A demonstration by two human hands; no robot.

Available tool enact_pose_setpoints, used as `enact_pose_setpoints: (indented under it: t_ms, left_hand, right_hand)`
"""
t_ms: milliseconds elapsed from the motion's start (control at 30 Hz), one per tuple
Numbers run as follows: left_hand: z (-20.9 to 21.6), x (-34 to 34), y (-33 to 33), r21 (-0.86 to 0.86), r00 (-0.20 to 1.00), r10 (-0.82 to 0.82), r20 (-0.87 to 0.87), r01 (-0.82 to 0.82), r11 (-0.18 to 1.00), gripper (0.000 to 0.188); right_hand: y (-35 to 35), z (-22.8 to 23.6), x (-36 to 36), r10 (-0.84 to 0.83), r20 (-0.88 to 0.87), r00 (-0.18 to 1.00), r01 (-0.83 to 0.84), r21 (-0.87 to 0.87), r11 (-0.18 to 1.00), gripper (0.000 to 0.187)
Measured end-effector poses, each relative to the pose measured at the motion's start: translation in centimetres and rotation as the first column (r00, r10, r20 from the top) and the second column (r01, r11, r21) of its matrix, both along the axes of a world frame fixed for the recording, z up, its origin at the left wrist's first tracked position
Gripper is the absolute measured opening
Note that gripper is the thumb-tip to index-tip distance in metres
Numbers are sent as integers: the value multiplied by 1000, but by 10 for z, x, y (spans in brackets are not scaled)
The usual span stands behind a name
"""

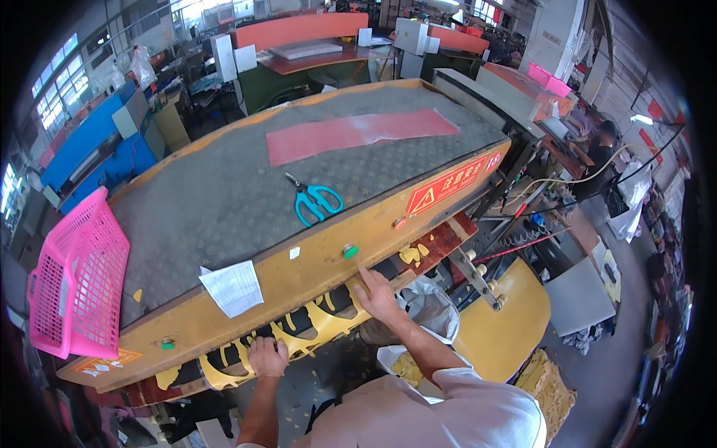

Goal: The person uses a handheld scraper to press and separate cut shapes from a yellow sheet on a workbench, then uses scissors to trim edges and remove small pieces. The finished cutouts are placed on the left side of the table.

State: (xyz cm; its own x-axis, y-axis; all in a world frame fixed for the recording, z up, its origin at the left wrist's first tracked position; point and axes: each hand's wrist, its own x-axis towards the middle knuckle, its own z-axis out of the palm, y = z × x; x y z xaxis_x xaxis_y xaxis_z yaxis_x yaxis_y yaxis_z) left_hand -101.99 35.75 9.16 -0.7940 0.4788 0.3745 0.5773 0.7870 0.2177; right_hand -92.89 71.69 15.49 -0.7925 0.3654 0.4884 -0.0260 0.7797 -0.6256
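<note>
My left hand rests on a yellow sheet with cut-out gaps, its fingers spread over the edge beside the dark surface showing through. The sheet lies under the front beam of a large yellow press. My right hand is raised at the beam's lower edge, index finger stretched out just below a green push button; whether it touches the beam is unclear. Nothing shows in that hand. Small yellow cut pieces lie on the reddish board to its right.
On the press top are teal-handled scissors, a pink-red strip and a pink plastic basket at the left. A white paper hangs over the beam. A white bag and a yellow panel stand at right.
</note>
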Motion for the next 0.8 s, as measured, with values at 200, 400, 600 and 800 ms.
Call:
enact_pose_setpoints:
  t_ms: [200,400,600,800]
  left_hand:
    - [-3,-3,-1,19,1000,18,11,-19,1000,22]
    - [-4,0,3,8,999,42,22,-42,999,26]
    - [-14,21,2,29,999,30,-13,-30,999,25]
    - [18,100,-17,186,979,7,203,-45,982,15]
  right_hand:
    - [20,-55,20,-81,259,963,20,228,973,31]
    - [22,-68,11,-104,245,964,49,219,974,30]
    - [21,-74,35,-39,160,986,10,181,984,31]
    - [9,-43,111,38,317,948,-29,-31,999,31]
